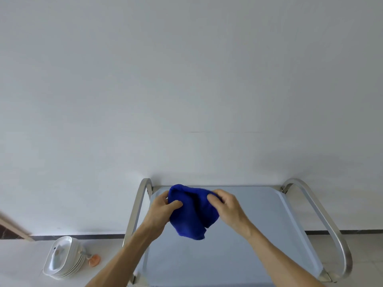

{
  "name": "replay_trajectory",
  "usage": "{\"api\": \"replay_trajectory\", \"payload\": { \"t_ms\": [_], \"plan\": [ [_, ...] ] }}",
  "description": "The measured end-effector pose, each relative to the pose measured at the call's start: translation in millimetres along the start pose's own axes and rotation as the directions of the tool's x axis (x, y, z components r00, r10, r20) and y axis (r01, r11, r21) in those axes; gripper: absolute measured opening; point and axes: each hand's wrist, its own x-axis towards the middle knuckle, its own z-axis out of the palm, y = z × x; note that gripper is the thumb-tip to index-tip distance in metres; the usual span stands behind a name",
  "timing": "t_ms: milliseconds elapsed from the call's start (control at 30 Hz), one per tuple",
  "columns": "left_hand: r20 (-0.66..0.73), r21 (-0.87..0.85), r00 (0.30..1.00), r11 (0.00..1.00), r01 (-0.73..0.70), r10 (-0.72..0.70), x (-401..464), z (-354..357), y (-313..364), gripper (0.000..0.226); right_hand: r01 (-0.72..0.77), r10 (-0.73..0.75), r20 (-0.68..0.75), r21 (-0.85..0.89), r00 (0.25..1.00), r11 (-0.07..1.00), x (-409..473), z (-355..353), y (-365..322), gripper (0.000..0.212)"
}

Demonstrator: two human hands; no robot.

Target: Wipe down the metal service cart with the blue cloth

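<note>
- Above the top shelf of the metal service cart (pixel 259 235), toward its 11 o'clock corner, both hands are holding the blue cloth (pixel 191 212) bunched between them.
- The left hand (pixel 163 212) is gripping the cloth's 9 o'clock side, its fingers curled behind the fabric and the thumb pressing on the front.
- The right hand (pixel 227 206) is pinching the 3 o'clock side, its fingers narrowed onto a fold near the upper edge.
- The cloth is hanging in a loose wad; whether its lower tip is touching the shelf cannot be told.
- The step in hand is judged to be gathering or folding the cloth into a pad before wiping.
- Doing this well probably means making a flat, palm-sized pad with the loose corners tucked in, then starting at the 12 o'clock edge and drawing overlapping strokes toward 6 o'clock.
- The raised lip of the shelf and the curved handle rails (pixel 323 216) at 9 and 3 o'clock likely need separate passes.
- At 8 o'clock from the cart, a stack of white dishes (pixel 63 258) is sitting on the floor beside a small orange object (pixel 94 260).
- No brand, label or writing is showing anywhere.
</note>
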Motion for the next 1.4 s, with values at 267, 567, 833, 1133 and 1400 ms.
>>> {"api": "replay_trajectory", "payload": {
  "t_ms": [267,567,833,1133,1400],
  "plan": [
    [0.263,0.61,0.961,0.786,-0.101,-0.08,-9,-60,42,0.026,0.18,-0.12,0.241,-0.245,0.963,0.953,49,-75,-65,0.018],
    [0.313,0.738,0.935,0.662,-0.13,-0.165,-21,-117,40,0.015,0.177,-0.114,0.281,-0.213,0.953,0.961,51,-75,-70,0.02],
    [0.111,0.456,0.991,0.89,0.019,-0.079,-49,-163,3,0.028,0.016,-0.009,0.288,-0.025,0.958,1.0,20,-19,-20,0.022],
    [-0.13,0.619,0.988,0.771,0.148,-0.086,-22,-231,-31,0.026,-0.248,0.237,0.267,0.007,0.934,0.969,29,78,25,0.021],
    [-0.213,0.755,0.976,0.626,0.198,-0.052,35,-272,-48,0.019,-0.321,0.345,0.079,-0.223,0.935,0.921,87,146,26,0.027]
  ]
}}
